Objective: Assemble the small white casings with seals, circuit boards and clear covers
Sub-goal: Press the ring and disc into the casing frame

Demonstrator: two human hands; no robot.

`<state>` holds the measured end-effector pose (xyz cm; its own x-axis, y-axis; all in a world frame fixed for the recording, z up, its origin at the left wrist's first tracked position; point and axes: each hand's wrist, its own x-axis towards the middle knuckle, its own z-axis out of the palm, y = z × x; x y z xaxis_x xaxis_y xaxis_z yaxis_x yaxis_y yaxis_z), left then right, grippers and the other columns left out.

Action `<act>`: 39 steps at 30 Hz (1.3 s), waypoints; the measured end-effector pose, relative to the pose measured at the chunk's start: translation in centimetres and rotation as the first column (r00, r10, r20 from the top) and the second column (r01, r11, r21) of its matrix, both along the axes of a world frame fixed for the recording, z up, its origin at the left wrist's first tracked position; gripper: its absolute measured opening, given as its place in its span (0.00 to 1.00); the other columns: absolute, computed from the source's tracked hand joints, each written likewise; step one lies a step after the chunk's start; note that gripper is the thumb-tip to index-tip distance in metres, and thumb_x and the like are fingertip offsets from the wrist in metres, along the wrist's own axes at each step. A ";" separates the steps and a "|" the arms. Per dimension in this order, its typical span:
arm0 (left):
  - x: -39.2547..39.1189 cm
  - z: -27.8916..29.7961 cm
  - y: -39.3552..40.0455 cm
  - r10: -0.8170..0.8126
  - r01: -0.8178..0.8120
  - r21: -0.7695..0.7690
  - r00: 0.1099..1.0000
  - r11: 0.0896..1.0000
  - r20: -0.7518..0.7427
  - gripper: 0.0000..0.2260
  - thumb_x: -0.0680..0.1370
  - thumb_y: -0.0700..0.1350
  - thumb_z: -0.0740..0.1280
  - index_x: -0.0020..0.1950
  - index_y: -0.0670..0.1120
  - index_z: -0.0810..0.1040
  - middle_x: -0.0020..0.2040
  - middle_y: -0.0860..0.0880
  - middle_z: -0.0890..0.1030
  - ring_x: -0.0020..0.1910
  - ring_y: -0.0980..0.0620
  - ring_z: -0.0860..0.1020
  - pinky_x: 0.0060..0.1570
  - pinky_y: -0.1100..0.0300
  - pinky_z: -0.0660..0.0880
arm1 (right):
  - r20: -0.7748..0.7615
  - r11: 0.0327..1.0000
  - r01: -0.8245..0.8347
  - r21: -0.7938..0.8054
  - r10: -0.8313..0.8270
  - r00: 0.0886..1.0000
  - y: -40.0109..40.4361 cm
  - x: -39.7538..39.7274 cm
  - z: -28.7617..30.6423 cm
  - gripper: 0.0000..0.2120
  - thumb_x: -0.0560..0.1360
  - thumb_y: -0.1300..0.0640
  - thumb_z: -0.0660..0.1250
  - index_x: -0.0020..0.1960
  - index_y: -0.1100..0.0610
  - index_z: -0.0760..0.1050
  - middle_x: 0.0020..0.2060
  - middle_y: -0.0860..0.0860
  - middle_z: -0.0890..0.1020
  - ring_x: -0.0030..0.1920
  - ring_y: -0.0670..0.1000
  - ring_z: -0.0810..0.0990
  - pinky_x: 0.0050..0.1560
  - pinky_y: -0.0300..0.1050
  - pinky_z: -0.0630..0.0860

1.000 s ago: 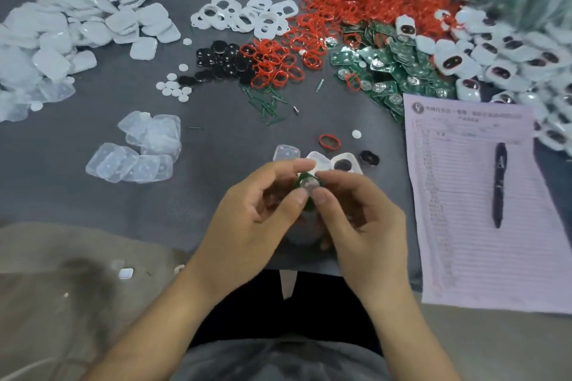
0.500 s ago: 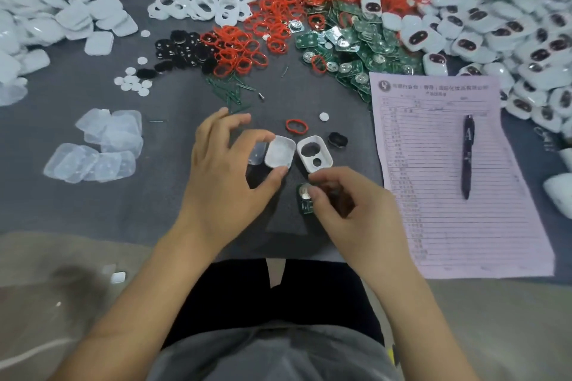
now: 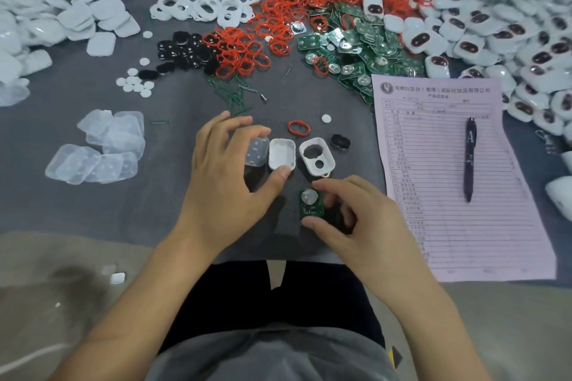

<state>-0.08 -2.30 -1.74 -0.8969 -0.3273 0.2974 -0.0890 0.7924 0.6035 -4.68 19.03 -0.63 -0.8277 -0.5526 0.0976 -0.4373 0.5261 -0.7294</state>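
One pen [image 3: 470, 161], one pink form sheet [image 3: 458, 182], two hands (left [image 3: 229, 176], right [image 3: 359, 226]), seals and boards beyond counting.

A second ago both hands met at the middle of the frame, pinching the green circuit board [image 3: 311, 203] between them above the desk. Now they have parted. The left hand [image 3: 230, 176] has moved up and left, its thumb touching the near edge of the white casing back [image 3: 281, 153] and its fingers spread over the clear cover [image 3: 257, 151]. The right hand [image 3: 356, 219] alone pinches the board, lower in the frame, just above the desk.
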 end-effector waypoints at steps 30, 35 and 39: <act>-1.1 2.2 2.0 -0.106 0.096 -0.086 0.987 0.992 -0.118 0.11 0.77 0.50 0.75 0.56 0.48 0.83 0.56 0.49 0.81 0.65 0.43 0.75 0.62 0.45 0.72 | -0.242 0.993 0.108 0.040 -0.095 0.966 -6.6 -10.3 3.1 0.03 0.83 0.54 0.64 0.54 0.54 0.74 0.44 0.47 0.82 0.42 0.46 0.79 0.39 0.46 0.69; -2.9 3.4 4.7 -0.111 0.123 -0.263 0.992 0.957 0.061 0.15 0.75 0.62 0.72 0.47 0.51 0.81 0.43 0.51 0.78 0.50 0.43 0.75 0.46 0.51 0.66 | -0.174 0.924 0.317 -0.215 -0.356 0.918 -3.4 -8.5 3.2 0.03 0.79 0.53 0.67 0.47 0.49 0.75 0.37 0.45 0.80 0.35 0.43 0.77 0.37 0.31 0.68; -4.9 3.7 5.8 -0.018 0.094 -0.292 0.968 0.952 0.252 0.18 0.77 0.67 0.65 0.53 0.53 0.77 0.51 0.52 0.80 0.58 0.47 0.73 0.46 0.54 0.59 | -0.133 0.920 0.345 -0.183 -0.371 0.919 -0.8 -6.4 2.3 0.06 0.77 0.57 0.71 0.45 0.47 0.77 0.39 0.43 0.80 0.38 0.46 0.80 0.42 0.43 0.76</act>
